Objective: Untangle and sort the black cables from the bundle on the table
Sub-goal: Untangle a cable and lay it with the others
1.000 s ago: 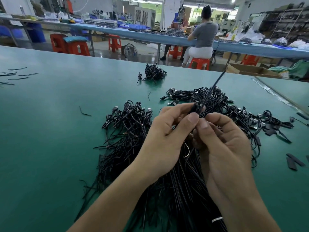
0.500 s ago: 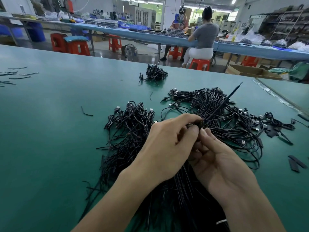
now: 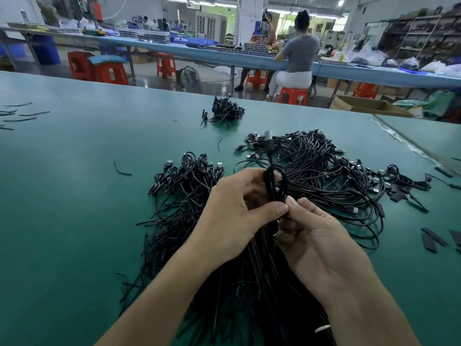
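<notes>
Black cables lie in a big tangled bundle (image 3: 244,295) across the near middle of a green table (image 3: 74,221). Both hands are raised just above it, meeting at one cable (image 3: 269,186) folded into a small loop. The left hand (image 3: 234,221) pinches the loop between thumb and curled fingers; the right hand (image 3: 321,248), palm up, pinches the same cable just below the loop with thumb and forefinger. The cable's plug end (image 3: 268,134) sticks up toward the far side. To the right, a spread heap (image 3: 336,171) of cables with plugs touches the bundle. A smaller heap (image 3: 225,111) sits farther off, well apart. Loose strands (image 3: 20,116) lie at the far left edge, flat black strips (image 3: 434,239) at the right. Beyond the table a person (image 3: 299,53) sits on a red stool (image 3: 291,94).
</notes>
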